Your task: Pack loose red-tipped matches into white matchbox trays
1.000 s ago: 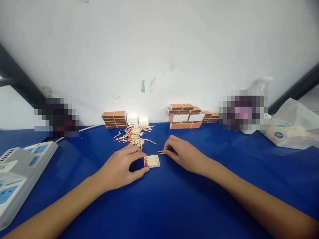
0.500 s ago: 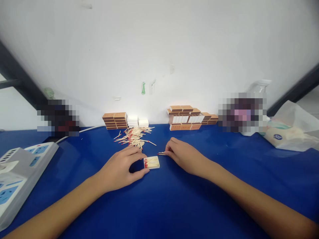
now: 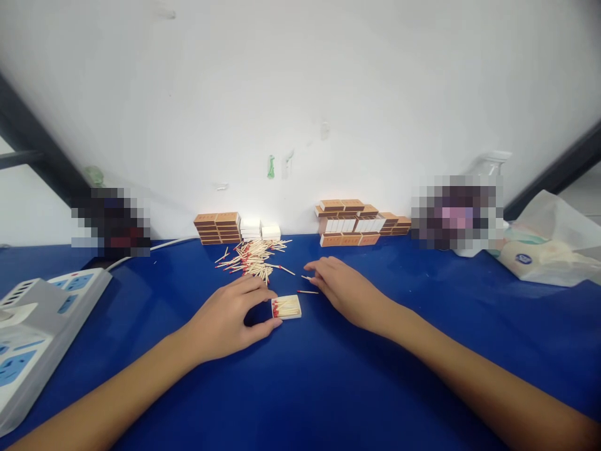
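Note:
A small open matchbox tray (image 3: 287, 306) lies on the blue table (image 3: 328, 376), with red-tipped matches inside. My left hand (image 3: 230, 319) grips its left end between thumb and fingers. My right hand (image 3: 345, 288) rests just right of the tray, fingers pressed together, and the end of a match (image 3: 305, 277) pokes out from the fingertips. Another single match (image 3: 308, 292) lies loose on the table between the tray and my right hand. A pile of loose matches (image 3: 253, 258) sits just behind both hands.
Stacks of brown matchbox sleeves and white trays (image 3: 235, 228) stand against the wall, with a bigger stack (image 3: 359, 222) to the right. A grey power strip (image 3: 32, 326) lies at the left edge. A white plastic bag (image 3: 549, 247) sits at the far right.
My right hand has shifted slightly away from me, toward the pile, leaving one match on the table by the tray. The left hand and the tray have stayed put.

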Demonstrator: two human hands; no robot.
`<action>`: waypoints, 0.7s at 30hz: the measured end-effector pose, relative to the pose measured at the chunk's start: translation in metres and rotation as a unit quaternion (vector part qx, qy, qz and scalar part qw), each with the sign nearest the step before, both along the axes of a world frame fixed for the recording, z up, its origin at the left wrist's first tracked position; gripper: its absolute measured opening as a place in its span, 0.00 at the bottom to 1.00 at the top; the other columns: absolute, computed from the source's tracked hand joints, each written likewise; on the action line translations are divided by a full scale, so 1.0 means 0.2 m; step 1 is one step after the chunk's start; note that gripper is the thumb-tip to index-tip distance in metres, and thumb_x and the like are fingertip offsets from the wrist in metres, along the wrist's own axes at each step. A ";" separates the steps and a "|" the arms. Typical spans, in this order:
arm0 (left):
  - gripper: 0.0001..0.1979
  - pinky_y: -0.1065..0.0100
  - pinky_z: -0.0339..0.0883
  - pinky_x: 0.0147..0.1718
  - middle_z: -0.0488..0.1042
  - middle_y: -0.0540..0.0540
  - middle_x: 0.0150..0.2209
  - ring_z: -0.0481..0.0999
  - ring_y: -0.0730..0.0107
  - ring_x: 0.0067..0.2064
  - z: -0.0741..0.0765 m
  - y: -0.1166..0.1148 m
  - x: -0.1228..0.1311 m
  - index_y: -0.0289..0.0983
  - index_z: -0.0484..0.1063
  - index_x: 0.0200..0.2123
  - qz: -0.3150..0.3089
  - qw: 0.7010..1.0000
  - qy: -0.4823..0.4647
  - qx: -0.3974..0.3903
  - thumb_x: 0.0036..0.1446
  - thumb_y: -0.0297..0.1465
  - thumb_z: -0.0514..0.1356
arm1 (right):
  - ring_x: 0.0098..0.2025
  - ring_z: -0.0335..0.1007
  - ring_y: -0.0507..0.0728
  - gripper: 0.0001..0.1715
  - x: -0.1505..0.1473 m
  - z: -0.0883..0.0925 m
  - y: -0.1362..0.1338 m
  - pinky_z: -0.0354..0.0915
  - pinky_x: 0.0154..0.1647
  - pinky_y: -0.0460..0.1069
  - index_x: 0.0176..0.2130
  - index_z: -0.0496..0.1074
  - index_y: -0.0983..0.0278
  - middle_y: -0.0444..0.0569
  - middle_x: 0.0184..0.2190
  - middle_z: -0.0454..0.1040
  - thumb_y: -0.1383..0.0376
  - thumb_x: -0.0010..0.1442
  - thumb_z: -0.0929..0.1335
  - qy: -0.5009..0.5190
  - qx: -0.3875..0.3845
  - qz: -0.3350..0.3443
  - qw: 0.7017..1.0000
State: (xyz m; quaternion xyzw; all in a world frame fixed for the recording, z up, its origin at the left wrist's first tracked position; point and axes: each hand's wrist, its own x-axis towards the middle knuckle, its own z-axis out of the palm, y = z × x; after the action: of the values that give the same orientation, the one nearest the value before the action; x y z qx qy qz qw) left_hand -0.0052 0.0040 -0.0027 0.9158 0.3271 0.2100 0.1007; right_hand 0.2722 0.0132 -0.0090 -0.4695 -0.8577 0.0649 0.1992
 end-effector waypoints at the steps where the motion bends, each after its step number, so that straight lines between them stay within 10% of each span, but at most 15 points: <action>1: 0.13 0.59 0.74 0.47 0.77 0.43 0.46 0.77 0.59 0.48 0.00 0.00 0.00 0.41 0.76 0.50 0.000 1.000 0.001 -0.001 0.65 0.38 0.64 | 0.49 0.72 0.61 0.15 0.00 0.00 0.00 0.70 0.52 0.58 0.53 0.72 0.64 0.56 0.46 0.76 0.66 0.75 0.60 -0.009 0.001 0.006 1.000; 21: 0.12 0.59 0.73 0.46 0.76 0.44 0.44 0.77 0.59 0.47 0.00 0.00 0.00 0.41 0.76 0.50 -0.001 1.000 0.004 0.002 0.66 0.38 0.64 | 0.46 0.70 0.59 0.11 -0.01 0.04 -0.02 0.68 0.47 0.55 0.43 0.73 0.63 0.53 0.42 0.75 0.67 0.73 0.62 0.061 0.025 0.011 0.998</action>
State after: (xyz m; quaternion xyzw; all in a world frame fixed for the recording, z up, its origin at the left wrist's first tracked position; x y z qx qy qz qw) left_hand -0.0048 0.0036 -0.0018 0.9172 0.3263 0.2066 0.0979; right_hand 0.2692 0.0089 -0.0001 -0.4504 -0.8502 0.0741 0.2622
